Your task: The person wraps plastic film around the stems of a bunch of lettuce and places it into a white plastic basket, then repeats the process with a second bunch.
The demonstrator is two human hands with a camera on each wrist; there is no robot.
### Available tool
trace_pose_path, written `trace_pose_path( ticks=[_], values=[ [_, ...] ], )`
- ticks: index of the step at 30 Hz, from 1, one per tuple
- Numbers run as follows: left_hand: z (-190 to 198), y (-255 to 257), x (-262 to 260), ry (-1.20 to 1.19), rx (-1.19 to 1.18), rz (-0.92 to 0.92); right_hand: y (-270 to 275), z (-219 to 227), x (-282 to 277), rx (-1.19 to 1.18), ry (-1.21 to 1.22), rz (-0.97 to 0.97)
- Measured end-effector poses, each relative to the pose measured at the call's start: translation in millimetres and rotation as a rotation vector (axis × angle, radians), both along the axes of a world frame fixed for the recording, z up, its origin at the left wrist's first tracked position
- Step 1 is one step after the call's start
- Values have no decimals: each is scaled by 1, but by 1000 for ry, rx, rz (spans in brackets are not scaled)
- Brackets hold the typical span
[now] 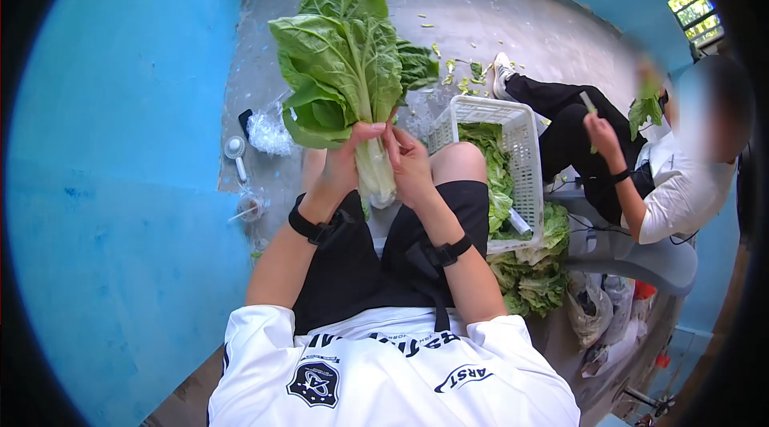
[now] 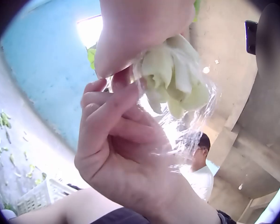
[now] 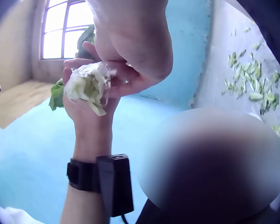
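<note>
A big leafy green (image 1: 344,58) with a pale stalk (image 1: 375,175) stands upright over my lap in the head view. My left hand (image 1: 343,161) grips the stalk from the left. From the right, my right hand (image 1: 407,159) has its fingers curled on it. The left wrist view shows the cut pale base (image 2: 177,74) sticking out below my left hand (image 2: 140,32), while my right hand (image 2: 116,140) pinches beside it, where thin clear film (image 2: 193,123) hangs. In the right wrist view the stalk base (image 3: 86,86) sits in my left hand (image 3: 91,109), and my right hand (image 3: 130,42) is on top.
A white slatted basket (image 1: 525,138) with greens sits by my right knee, above a pile of leaves (image 1: 537,279). Another person (image 1: 681,187) sits at the right holding greens. A crumpled clear bag (image 1: 268,132) and leaf scraps (image 1: 460,74) lie on the concrete floor. Blue wall on the left.
</note>
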State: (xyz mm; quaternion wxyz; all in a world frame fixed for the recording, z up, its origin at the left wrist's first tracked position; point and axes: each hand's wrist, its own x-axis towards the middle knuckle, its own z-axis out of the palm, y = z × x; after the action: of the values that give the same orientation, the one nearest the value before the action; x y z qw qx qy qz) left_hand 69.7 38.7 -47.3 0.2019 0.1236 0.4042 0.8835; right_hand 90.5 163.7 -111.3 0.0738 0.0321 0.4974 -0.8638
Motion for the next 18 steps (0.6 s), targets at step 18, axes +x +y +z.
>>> trace_pose_path(
  ticks=[18],
  values=[
    [2, 5, -18, -647, 514, 350, 27, 64, 20, 881, 735, -166]
  ],
)
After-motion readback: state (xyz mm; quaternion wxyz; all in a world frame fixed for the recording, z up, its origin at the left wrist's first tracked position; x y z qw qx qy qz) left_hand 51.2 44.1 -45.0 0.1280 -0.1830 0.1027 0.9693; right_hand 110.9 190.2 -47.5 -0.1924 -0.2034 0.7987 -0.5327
